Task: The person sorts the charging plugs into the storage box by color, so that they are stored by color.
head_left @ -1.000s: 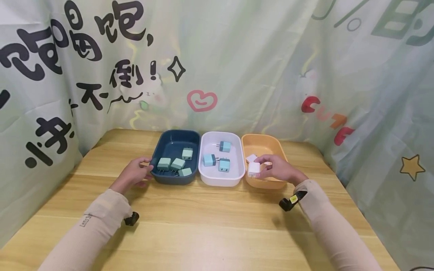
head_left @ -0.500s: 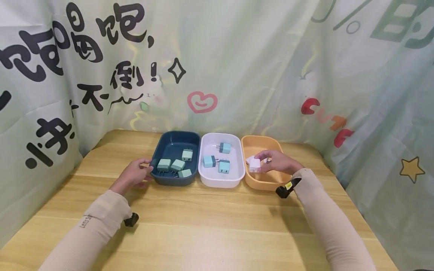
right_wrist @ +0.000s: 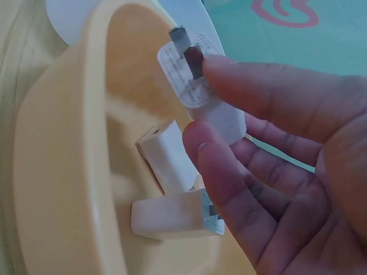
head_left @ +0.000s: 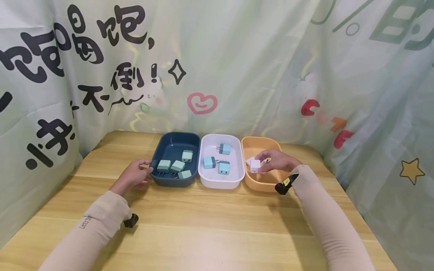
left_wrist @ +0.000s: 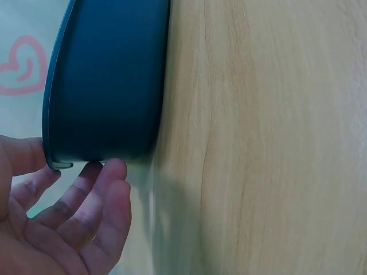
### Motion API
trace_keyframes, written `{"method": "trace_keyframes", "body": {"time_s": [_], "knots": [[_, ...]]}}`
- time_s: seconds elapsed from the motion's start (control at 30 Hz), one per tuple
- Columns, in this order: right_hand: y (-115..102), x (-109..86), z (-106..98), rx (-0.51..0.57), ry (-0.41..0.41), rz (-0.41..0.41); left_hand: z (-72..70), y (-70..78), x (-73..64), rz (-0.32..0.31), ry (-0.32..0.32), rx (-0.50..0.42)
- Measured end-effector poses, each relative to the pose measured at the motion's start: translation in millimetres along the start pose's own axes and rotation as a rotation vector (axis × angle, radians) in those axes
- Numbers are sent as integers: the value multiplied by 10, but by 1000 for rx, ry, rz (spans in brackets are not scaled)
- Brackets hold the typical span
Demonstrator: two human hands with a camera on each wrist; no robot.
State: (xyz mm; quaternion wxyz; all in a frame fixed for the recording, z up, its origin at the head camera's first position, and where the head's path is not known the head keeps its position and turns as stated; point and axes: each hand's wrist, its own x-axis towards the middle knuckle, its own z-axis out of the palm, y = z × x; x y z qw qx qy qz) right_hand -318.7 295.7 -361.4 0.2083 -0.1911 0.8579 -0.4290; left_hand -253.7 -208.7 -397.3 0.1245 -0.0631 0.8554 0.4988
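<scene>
My right hand (head_left: 277,161) pinches a white charger plug (right_wrist: 198,86) between thumb and fingers over the orange tray (head_left: 261,186). Its two metal prongs (right_wrist: 188,52) stick out past the thumb in the right wrist view. Below it, two more white chargers lie in that tray: one tilted charger (right_wrist: 169,156) and one lying charger (right_wrist: 172,216). At the far left my left hand (head_left: 133,174) holds the near left rim of the dark blue tray (left_wrist: 112,86), thumb at the lip and other fingertips against the outer wall. The thumb tip is partly hidden by the rim.
Several mint-green chargers (head_left: 178,165) lie in the dark blue tray. Between the other two trays stands a white tray (head_left: 222,183) with three light-blue chargers (head_left: 224,167). All sit on a wooden table (head_left: 210,226), with a printed curtain (head_left: 237,67) behind.
My right hand has shifted slightly away from me over the orange tray, carrying the white charger plug. The left hand stays at the dark blue tray's rim. The head view has tilted a little.
</scene>
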Motion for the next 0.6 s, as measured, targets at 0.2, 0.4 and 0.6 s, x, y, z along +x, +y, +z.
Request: {"method": "trace_keyframes", "body": {"time_s": [0.2,0.4,0.6], "knots": [[15,-40,-21,-15,31,-2,21,13,15,2,-11,-7],[-17,-80,-45,4,50,16,16,9,26,8,-14,-14],[-29,-111,-43,-1,72,-21,-14,3,16,18,-18,17]]}}
